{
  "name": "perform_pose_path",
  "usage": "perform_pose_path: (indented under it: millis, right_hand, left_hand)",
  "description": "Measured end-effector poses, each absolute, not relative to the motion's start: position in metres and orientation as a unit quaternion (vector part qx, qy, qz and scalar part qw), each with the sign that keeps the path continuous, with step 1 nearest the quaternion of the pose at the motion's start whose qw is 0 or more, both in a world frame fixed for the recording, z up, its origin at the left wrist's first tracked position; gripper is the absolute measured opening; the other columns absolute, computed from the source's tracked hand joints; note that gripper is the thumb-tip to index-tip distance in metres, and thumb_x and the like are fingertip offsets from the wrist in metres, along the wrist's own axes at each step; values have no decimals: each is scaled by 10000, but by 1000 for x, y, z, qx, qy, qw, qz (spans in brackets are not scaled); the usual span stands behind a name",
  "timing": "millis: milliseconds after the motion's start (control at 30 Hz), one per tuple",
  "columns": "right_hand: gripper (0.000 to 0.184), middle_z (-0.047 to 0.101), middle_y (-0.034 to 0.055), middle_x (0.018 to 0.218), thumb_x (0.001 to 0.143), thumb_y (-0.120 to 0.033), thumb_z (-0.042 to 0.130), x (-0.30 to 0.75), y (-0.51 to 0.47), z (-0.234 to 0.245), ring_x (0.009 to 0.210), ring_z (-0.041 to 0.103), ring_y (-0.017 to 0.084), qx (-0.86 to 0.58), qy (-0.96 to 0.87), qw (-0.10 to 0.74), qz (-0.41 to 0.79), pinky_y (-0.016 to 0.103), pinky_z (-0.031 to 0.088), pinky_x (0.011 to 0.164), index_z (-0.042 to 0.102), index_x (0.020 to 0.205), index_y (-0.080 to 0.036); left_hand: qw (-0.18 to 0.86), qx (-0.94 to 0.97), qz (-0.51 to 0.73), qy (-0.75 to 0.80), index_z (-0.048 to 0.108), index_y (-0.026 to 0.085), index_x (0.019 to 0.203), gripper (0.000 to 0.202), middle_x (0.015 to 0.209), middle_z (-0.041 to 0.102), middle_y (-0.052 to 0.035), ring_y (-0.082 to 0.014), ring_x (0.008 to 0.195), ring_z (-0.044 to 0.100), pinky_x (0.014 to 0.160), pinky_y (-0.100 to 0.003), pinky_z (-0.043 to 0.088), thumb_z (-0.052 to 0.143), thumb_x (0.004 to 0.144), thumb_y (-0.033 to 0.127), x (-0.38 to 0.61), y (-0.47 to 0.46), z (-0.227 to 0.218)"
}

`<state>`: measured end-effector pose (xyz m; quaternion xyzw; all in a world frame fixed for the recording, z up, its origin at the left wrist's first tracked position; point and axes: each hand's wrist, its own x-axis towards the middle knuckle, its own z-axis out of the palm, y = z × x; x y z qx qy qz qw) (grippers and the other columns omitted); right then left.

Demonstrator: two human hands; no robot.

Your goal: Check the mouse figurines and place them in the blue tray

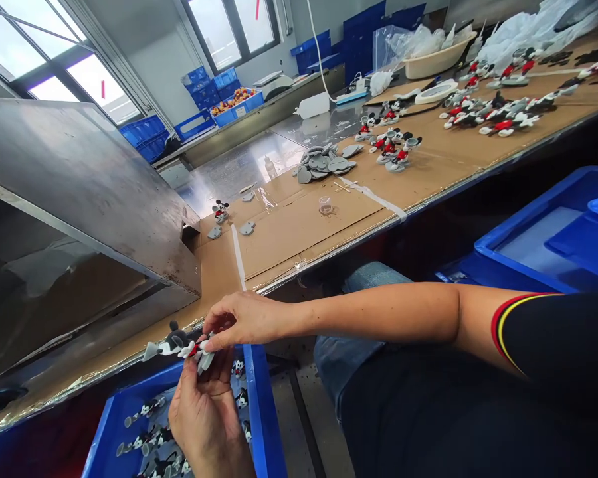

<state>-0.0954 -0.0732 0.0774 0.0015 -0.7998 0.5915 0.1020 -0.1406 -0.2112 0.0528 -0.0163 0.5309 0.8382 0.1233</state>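
A Mickey Mouse figurine (178,340), black, white and red with a grey cone-like part at its head end, lies sideways between my two hands. My left hand (206,411) grips it from below, thumb against its red middle. From above, my right hand (252,320) pinches the figurine's foot end, where a pale base partly shows. Below them is a blue crate (262,411) with several similar figurines (147,408) lying inside. On the cardboard-covered bench beyond, one small figurine (220,211) stands near loose grey base pieces (247,228).
A metal box-like housing (94,192) rises at the left. A pile of grey bases (323,164), a small clear cup (325,205) and several standing figurines (398,151) occupy the bench. Blue bins (543,232) sit at the right, below the bench edge.
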Motion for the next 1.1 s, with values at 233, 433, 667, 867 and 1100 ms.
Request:
perform_pose_path:
  millis: [233, 433, 667, 867, 1100]
  right_hand:
    - [338, 668, 8, 901, 790, -413, 717, -94, -80, 74, 817, 598, 116, -6, -810, 137, 570, 214, 409, 698, 704, 1057, -207]
    - [401, 685, 34, 1106, 837, -173, 651, -86, -83, 66, 1009, 638, 113, 25, -760, 199, 618, 214, 482, 903, 590, 1233, -175]
    - [370, 672, 93, 1155, 885, -286, 632, -77, -77, 56, 1032, 613, 133, 155, -790, 330, 493, 251, 462, 982, 602, 1207, -105]
    - [309, 685, 86, 1128, 900, -274, 615, -79, -76, 58, 1074, 601, 150, 173, -812, 306, 465, 268, 457, 1001, 625, 1171, -127]
    - [340, 698, 57, 987, 782, -210, 723, -77, -82, 62, 899, 607, 139, 46, -781, 254, 568, 271, 472, 890, 670, 1110, -141]
  left_hand:
    - [102, 44, 852, 512, 695, 130, 889, 118, 847, 707, -42, -180, 857, 689, 919, -378, 542, 598, 884, 197, -137, -208, 49]
    - [65, 107, 862, 491, 688, 214, 1116, 242, 1018, 704, -4, -116, 926, 651, 878, -214, 508, 609, 888, 235, -133, -207, 48]
    - [73, 101, 839, 529, 715, 217, 1009, 216, 826, 703, 33, -93, 714, 632, 623, -158, 502, 661, 867, 371, -126, -217, 52]
    - [80, 66, 823, 558, 719, 205, 961, 261, 761, 712, 22, -95, 618, 632, 570, -158, 516, 693, 823, 424, -127, -225, 50]
    - [99, 41, 847, 521, 722, 174, 855, 136, 744, 711, 14, -84, 632, 630, 608, -161, 519, 726, 795, 297, -144, -217, 32]
